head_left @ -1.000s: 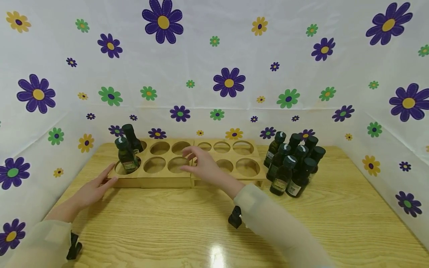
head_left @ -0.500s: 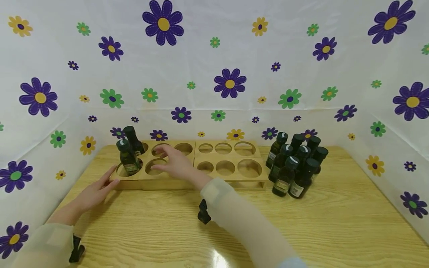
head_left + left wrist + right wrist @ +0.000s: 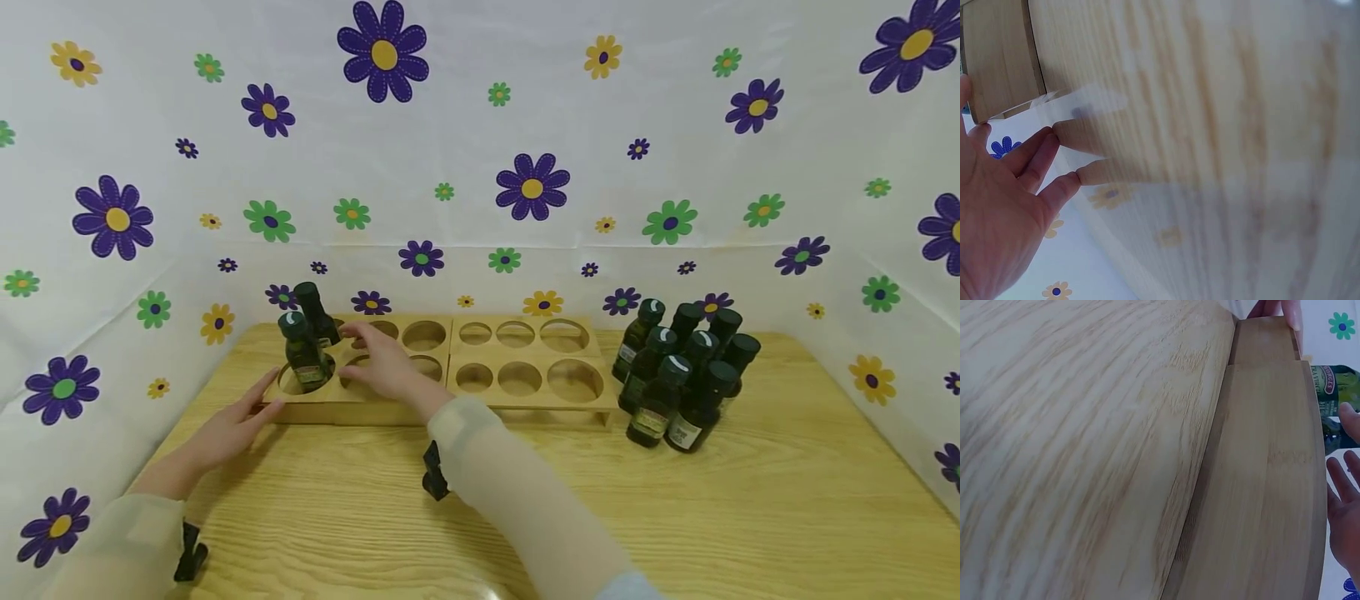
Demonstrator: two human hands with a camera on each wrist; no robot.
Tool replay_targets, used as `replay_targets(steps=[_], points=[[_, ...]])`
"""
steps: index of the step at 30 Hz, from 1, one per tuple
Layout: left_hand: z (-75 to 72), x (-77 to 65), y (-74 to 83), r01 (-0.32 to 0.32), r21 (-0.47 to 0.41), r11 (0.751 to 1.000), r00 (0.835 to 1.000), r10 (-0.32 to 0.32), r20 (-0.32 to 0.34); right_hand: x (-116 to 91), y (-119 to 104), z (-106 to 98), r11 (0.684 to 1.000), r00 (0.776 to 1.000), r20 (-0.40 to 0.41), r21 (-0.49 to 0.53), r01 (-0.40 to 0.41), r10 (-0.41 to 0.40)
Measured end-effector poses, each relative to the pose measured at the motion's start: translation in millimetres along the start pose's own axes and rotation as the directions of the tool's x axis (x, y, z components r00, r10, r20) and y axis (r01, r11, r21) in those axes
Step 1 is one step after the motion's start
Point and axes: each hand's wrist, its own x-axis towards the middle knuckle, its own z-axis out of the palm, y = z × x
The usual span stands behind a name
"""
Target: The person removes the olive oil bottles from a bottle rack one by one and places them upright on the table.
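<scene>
A long wooden rack with two rows of round holes lies along the back of the table. Two dark green bottles with black caps stand in its left end, a front bottle and a back bottle. My left hand rests its fingers against the rack's front left corner, thumb at the front edge. My right hand hovers over the holes just right of the bottles, fingers spread and slightly bent, holding nothing. In the right wrist view, the rack's front wall hides part of the bottles, including a labelled bottle.
Right of the rack, several dark bottles stand close together on the wooden table. A white cloth with flowers hangs behind and at both sides. Several rack holes show between my right hand and the bottle group.
My right hand has moved left along the rack, from its middle to close beside the two bottles. My left hand stays at the corner. The head view has shifted slightly.
</scene>
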Motion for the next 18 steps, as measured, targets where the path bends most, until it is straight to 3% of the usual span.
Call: replay_targets(steps=[9,18], points=[[1.0,0.7,3.5,0.003,0.01,1.0,1.0,-0.003,0.005,6.7,3.0,13.9,0.997,0.999,0.008,0.062,-0.04,0.04],[-1.0,0.9,-0.2,0.008,0.009,1.0,1.0,-0.008,-0.003,14.9,-0.5,22.7,0.997,1.0,-0.009,-0.079,-0.015,0.014]])
